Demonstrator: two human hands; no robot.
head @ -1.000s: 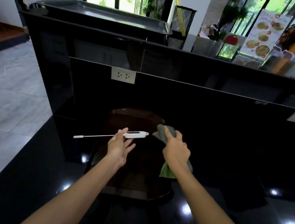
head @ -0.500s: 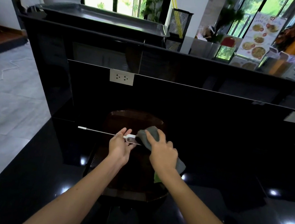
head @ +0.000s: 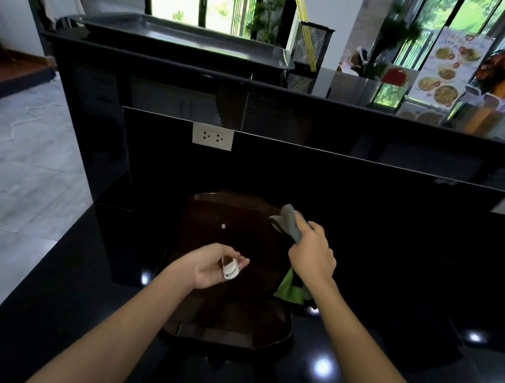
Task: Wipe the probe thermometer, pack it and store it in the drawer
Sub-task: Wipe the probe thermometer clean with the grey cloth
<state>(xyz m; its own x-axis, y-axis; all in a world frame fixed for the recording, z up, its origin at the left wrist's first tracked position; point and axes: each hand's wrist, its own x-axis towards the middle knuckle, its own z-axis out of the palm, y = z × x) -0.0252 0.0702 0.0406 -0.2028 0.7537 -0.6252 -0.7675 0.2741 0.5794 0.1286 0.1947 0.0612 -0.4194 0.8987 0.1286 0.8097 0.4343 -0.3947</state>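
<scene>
The left hand (head: 213, 267) sits just below the centre of the view, at about seven o'clock from the middle, palm turned up, its fingers loosely curled around the white handle of the probe thermometer (head: 230, 270). The thermometer points away from the camera, so only the handle end shows clearly; a small white tip (head: 223, 226) appears at twelve o'clock from the hand, and the thin probe between is too foreshortened and dark to trace. The right hand (head: 312, 255) is at about three o'clock from the left hand, well apart from it, fingers closed around a cloth (head: 288, 224). The grey part of the cloth sticks out above the knuckles toward eleven o'clock, and a green part hangs out below the wrist toward six o'clock. Both hands hover over a dark brown tray (head: 195, 310) lying on the glossy black counter (head: 383, 356). At twelve o'clock, on the black panel behind the tray, a white wall socket (head: 212, 136) is mounted, and a long metal tray (head: 185, 37) rests on the upper ledge above it.
</scene>
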